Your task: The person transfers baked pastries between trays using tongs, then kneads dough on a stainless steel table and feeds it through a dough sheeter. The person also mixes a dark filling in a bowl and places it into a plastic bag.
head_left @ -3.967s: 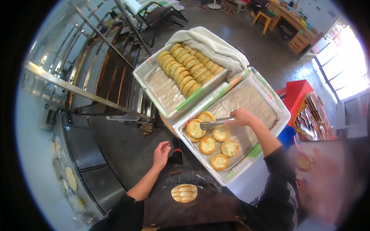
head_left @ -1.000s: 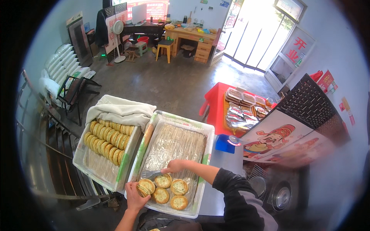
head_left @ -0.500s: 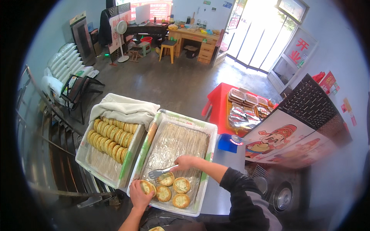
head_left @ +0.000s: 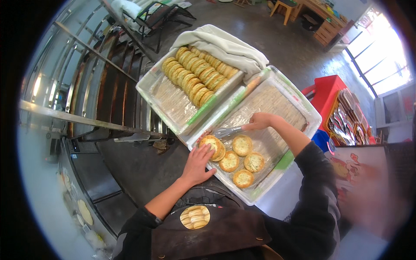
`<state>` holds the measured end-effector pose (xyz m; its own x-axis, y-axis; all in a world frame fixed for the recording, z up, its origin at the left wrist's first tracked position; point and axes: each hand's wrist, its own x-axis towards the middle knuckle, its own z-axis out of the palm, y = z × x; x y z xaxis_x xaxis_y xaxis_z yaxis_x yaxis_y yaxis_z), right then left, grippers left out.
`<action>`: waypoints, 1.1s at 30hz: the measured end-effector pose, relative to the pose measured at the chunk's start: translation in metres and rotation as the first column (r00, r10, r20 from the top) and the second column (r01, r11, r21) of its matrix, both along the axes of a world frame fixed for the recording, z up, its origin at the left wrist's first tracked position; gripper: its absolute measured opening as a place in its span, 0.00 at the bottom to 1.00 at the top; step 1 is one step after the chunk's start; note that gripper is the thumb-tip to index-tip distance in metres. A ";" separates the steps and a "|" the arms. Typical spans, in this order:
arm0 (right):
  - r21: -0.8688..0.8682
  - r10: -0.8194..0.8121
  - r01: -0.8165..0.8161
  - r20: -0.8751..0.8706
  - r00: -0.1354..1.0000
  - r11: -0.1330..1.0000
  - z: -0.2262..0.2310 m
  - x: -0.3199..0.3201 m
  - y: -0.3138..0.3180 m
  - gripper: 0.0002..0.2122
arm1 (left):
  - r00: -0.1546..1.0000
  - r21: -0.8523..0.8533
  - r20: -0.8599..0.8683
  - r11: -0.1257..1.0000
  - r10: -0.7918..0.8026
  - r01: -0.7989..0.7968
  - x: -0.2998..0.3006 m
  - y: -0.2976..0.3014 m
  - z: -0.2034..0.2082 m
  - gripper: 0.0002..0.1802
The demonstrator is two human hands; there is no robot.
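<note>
My left hand [head_left: 199,164] curls its fingers against a small stack of round golden flatbreads [head_left: 210,145] at the near left corner of the right-hand white foam box [head_left: 313,113]. Metal tongs [head_left: 229,131] are gripped in my right hand [head_left: 259,121], above the plastic-lined bottom of that box. Their tips reach beside the stack, close to my left fingers; whether they touch bread I cannot tell. Several loose flatbreads [head_left: 242,145] with pale, speckled tops lie flat to the right of the stack.
Left of this box stands a second foam box [head_left: 143,89], holding rows of flatbreads [head_left: 190,78] on edge under a folded pale cloth [head_left: 229,45]. A metal rack [head_left: 86,119] rises at the left. A red-covered table [head_left: 325,93] with packets stands at the right.
My view has swung down and to the left. The tongs have shifted from over a loose flatbread to beside the stack, and my left hand stays at the stack.
</note>
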<state>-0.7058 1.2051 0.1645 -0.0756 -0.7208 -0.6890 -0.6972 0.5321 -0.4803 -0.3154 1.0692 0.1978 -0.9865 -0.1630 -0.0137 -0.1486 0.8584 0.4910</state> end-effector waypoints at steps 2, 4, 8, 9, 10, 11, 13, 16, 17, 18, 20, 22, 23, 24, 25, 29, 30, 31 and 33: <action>0.041 -0.007 0.007 0.010 1.000 0.999 0.006 -0.002 -0.009 0.40 | 0.992 -0.005 0.124 1.000 0.003 -0.003 -0.007 0.003 0.002 0.46; 0.086 0.001 -0.002 0.009 1.000 0.996 0.011 -0.005 -0.017 0.41 | 0.988 -0.016 0.157 1.000 0.003 -0.001 -0.012 0.003 0.003 0.45; 0.080 0.014 -0.018 0.051 0.999 0.997 0.014 0.000 -0.030 0.43 | 0.992 0.009 0.123 1.000 -0.013 0.012 -0.010 0.000 0.001 0.46; 0.026 0.034 -0.036 0.045 0.998 0.999 0.015 0.003 -0.032 0.44 | 0.994 0.012 0.111 1.000 -0.018 0.017 -0.009 -0.002 0.000 0.45; 0.011 0.061 -0.061 0.035 0.998 0.998 0.015 0.006 -0.035 0.45 | 0.996 0.021 0.082 0.999 -0.026 0.024 -0.008 -0.003 -0.001 0.45; 0.003 0.074 -0.074 0.011 0.997 0.997 0.016 0.007 -0.038 0.45 | 0.996 0.033 0.088 0.999 -0.030 0.027 -0.007 -0.004 -0.002 0.44; 0.063 0.113 -0.110 -0.046 0.993 0.992 0.019 0.008 -0.043 0.46 | 0.997 0.064 0.062 0.997 -0.044 0.041 -0.004 -0.008 -0.004 0.42; 0.108 0.170 -0.157 -0.129 0.977 0.982 0.020 0.005 -0.051 0.45 | 0.999 0.125 -0.005 0.991 -0.039 0.039 -0.001 -0.012 -0.005 0.39; 0.105 0.181 -0.167 -0.135 0.974 0.980 0.020 0.004 -0.053 0.46 | 0.999 0.125 -0.009 0.991 -0.043 0.044 -0.001 -0.013 -0.005 0.39; 0.102 0.194 -0.180 -0.144 0.970 0.978 0.019 0.005 -0.055 0.47 | 0.999 0.130 -0.020 0.991 -0.038 0.040 0.000 -0.014 -0.005 0.38; 0.098 0.224 -0.210 -0.166 0.960 0.973 0.015 0.008 -0.060 0.49 | 0.999 0.135 -0.030 0.990 -0.024 0.028 0.000 -0.014 -0.005 0.37; 0.113 0.258 -0.240 -0.193 0.947 0.964 0.011 0.013 -0.066 0.49 | 0.999 0.134 -0.039 0.991 -0.010 0.015 0.000 -0.015 -0.005 0.36; 0.094 0.285 -0.271 -0.215 0.934 0.958 0.009 0.014 -0.069 0.50 | 0.999 0.142 -0.033 0.990 -0.004 0.009 0.001 -0.015 -0.006 0.36; 0.092 0.315 -0.302 -0.232 0.920 0.949 0.007 0.014 -0.072 0.50 | 1.000 0.152 -0.030 0.988 0.001 0.004 0.001 -0.016 -0.006 0.35; 0.104 0.354 -0.338 -0.247 0.902 0.935 0.006 0.013 -0.075 0.51 | 0.999 0.164 -0.036 0.986 0.011 -0.004 0.001 -0.017 -0.006 0.35; 0.120 0.347 -0.326 -0.298 0.889 0.938 -0.001 0.010 -0.082 0.52 | 0.999 0.146 -0.023 0.989 -0.025 0.028 0.002 -0.019 -0.006 0.33; 0.116 0.350 -0.330 -0.306 0.885 0.937 -0.004 0.012 -0.083 0.53 | 0.999 0.142 -0.019 0.989 -0.028 0.030 0.002 -0.020 -0.005 0.33; 0.136 0.350 -0.323 -0.335 0.875 0.937 -0.008 0.015 -0.082 0.54 | 0.999 0.138 -0.019 0.990 -0.032 0.034 0.002 -0.020 -0.005 0.32; 0.105 0.358 -0.343 -0.249 0.900 0.934 -0.018 0.030 -0.081 0.54 | 0.999 0.145 -0.020 0.989 -0.029 0.032 0.001 -0.021 -0.004 0.31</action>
